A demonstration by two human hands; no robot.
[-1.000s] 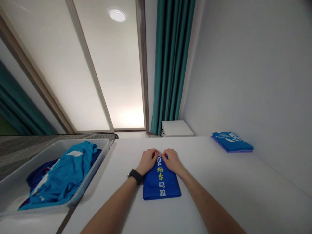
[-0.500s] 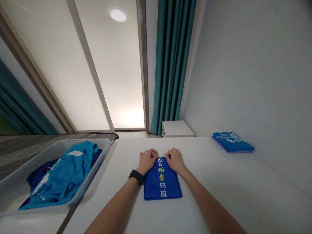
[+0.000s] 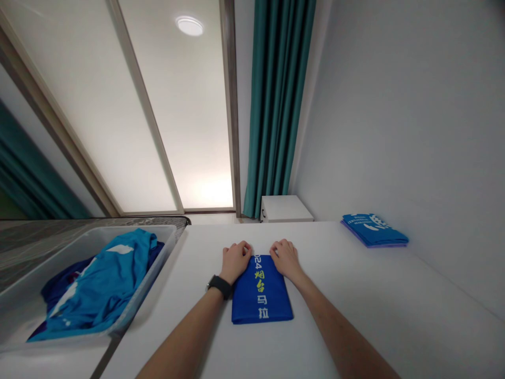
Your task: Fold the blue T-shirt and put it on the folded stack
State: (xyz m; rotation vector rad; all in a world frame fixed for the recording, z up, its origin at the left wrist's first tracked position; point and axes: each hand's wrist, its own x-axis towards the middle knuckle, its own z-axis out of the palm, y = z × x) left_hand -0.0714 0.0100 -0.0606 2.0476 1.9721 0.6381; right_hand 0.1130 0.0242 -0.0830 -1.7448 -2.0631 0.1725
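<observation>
A dark blue folded shirt lies flat on the white table in front of me, white and yellow lettering running down its middle. At its far left corner is my left hand, wearing a black watch, with the fingers curled and pinched on the cloth's edge. My right hand rests at the far right corner, its fingers bent down onto the fabric. Both thumbs are partly hidden, and the far edge shows between the hands.
Left of the table, a translucent plastic bin holds crumpled blue clothes. A stack of folded blue garments sits at the table's far right, by the wall. Beyond the table stand a white cabinet and a teal curtain.
My right hand has shifted slightly to the right, widening the gap between my hands. The folded shirt keeps its shape and place on the table.
</observation>
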